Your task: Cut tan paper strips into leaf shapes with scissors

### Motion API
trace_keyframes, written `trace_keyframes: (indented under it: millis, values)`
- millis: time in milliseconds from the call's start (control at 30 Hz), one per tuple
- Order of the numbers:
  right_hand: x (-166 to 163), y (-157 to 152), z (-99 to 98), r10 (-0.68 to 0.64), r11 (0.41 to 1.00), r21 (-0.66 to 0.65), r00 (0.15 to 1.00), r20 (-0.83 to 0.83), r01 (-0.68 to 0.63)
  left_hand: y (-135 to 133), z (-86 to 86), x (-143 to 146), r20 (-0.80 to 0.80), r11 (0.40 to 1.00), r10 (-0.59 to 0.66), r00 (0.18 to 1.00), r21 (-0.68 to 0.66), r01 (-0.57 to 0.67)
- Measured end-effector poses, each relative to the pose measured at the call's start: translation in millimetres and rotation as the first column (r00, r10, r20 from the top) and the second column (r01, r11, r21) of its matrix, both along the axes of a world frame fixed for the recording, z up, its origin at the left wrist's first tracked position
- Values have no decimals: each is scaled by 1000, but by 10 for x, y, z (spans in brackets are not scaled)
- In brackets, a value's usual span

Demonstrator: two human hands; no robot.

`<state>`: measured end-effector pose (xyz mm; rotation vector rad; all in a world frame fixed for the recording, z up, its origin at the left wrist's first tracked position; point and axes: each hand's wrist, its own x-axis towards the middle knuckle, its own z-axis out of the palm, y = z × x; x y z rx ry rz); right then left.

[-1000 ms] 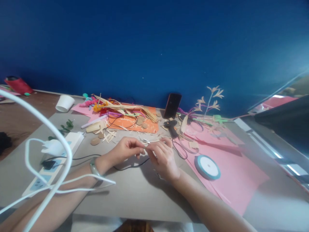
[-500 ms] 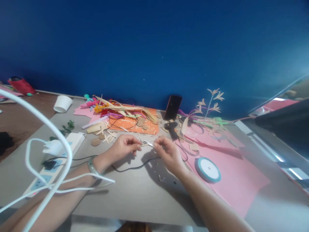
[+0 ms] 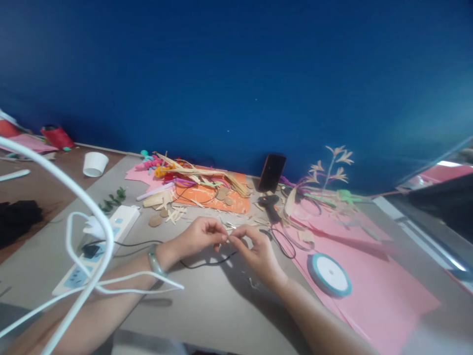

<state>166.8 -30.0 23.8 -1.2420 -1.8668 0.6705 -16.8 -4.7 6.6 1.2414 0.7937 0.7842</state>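
Observation:
Both my hands meet over the grey table [image 3: 207, 305], fingertips almost touching. My left hand [image 3: 199, 236], with a pale bangle on the wrist, pinches one end of a thin pale sliver [image 3: 229, 226] between thumb and fingers. My right hand [image 3: 258, 251] pinches the same small piece from the other side. The piece is too small and blurred to name. A thin black cord [image 3: 207, 264] runs on the table under the hands.
A white power strip [image 3: 99, 246] with white cables lies at the left. Straw strips and coloured scraps lie on orange paper [image 3: 207, 195] behind the hands. A black phone [image 3: 272, 172] leans on the blue wall. A tape roll [image 3: 328, 274] rests on pink paper [image 3: 373, 291]. A white cup [image 3: 95, 164] lies far left.
The view has shifted, so everything sits slightly lower and to the right. My two hands have come closer together, their fingertips now nearly touching around the small piece.

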Motion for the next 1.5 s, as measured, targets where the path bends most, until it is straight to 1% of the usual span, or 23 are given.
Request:
trace_keyframes:
  millis: [67,200,300,467,667,833,967,1067,1133,1200,1267,1433,1500]
  values:
    - [12,18,14,-2,999,-49,1000,8,3,-11,12,12,-2,1000,5,1000,-9,-5]
    - [73,79,10,52,982,-180,999,8,-49,-7,6,16,0,999,40,999,-31,-40]
    - [125,122,-35,29,979,-200,1000,-4,-29,9,-14,13,1,998,65,998,-18,-65]
    - [169,152,-98,-22,989,-145,999,-46,15,17,-45,20,-17,997,78,997,9,-78]
    - [156,154,-105,-59,992,-115,994,-96,48,6,-70,21,-35,996,88,995,21,-88]
    - [193,204,-136,-76,996,-57,997,-10,75,21,-71,15,-58,988,149,987,56,-145]
    - [245,241,-148,-101,994,38,994,29,100,60,-113,1,-82,970,218,972,124,-207]
    - [224,221,-144,-83,985,157,995,56,74,58,-149,-1,-104,976,184,977,140,-169]
    - [180,191,-146,-24,978,209,994,110,0,35,-149,4,-105,983,124,987,145,-108]
    - [130,160,-153,39,972,225,987,156,-74,8,-128,9,-105,985,69,992,164,-51]
    - [93,139,-159,70,969,221,984,165,-106,-9,-99,10,-112,984,46,993,178,-25]
    - [74,113,-140,28,974,221,995,100,-50,-11,-63,7,-126,983,32,992,186,-8]
    - [74,106,-131,20,976,214,995,97,-40,-17,-63,12,-123,985,24,992,174,-2]
